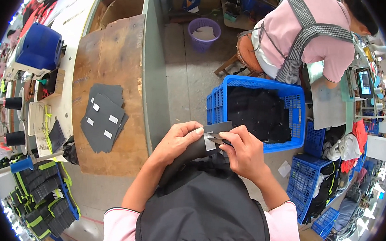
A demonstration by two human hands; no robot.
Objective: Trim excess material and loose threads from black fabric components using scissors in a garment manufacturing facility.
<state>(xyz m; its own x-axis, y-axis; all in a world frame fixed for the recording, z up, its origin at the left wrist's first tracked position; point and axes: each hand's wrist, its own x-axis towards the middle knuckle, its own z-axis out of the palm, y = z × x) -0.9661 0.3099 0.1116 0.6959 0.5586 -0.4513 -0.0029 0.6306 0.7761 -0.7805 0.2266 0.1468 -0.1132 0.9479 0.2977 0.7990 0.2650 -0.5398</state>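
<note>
My left hand (pixel 178 139) pinches the upper edge of a dark grey fabric piece (pixel 186 152) above my lap, thumb on top. A white label (pixel 210 141) lies on the piece, close to the thumb. My right hand (pixel 244 152) is closed on a small pointed metal tool (pixel 217 140), whose tip reaches over the label. Whether it is thread snips or tweezers I cannot tell. My fingers cover part of it. Below both hands spreads my black apron (pixel 205 205). To the left, several similar grey fabric pieces (pixel 102 119) with white labels lie stacked on a wooden board.
The wooden board (pixel 108 58) tops a bench at my left. Ahead right stands a blue crate (pixel 266 83) of black fabric; beyond it a person in pink (pixel 321 44) sits working. A purple basket (pixel 203 44) is on the floor. More blue crates (pixel 301 184) stand at right.
</note>
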